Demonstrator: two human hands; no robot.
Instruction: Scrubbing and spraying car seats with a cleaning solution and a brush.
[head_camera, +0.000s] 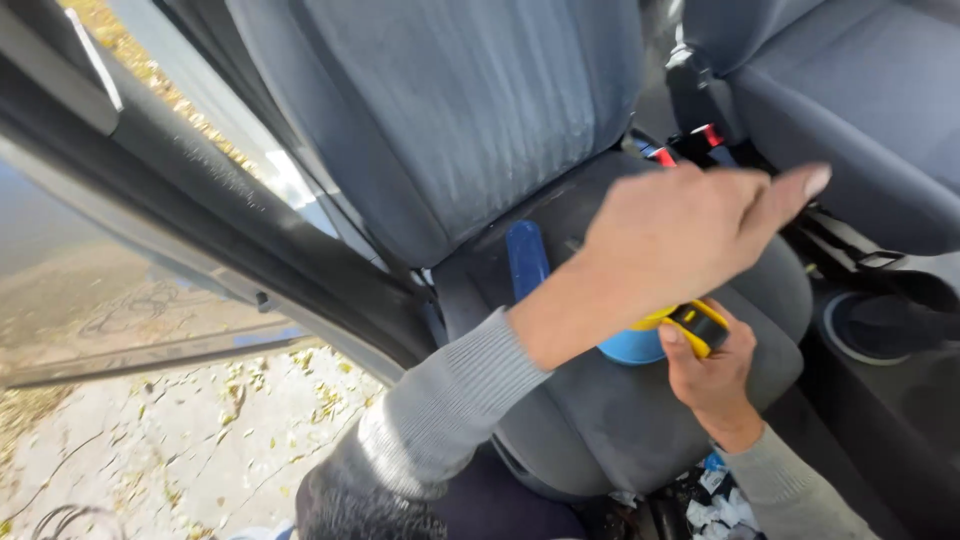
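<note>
My left hand (680, 235) hovers over the grey car seat (600, 410), fingers loosely bent, the forefinger stretched toward the right, holding nothing. Below it my right hand (715, 375) grips a yellow and black tool (697, 322) with a blue round part (630, 347) that rests on the seat cushion. A flat blue handle-like piece (526, 258) lies on the cushion near the backrest (450, 110). Both arms wear grey sleeves.
Red seat-belt buckles (685, 145) sit between this seat and the second grey seat (860, 110) at the right. The car's door frame (200, 220) runs across the left, with leaf-strewn ground (180, 430) outside. Crumpled white paper (715, 505) lies in the footwell.
</note>
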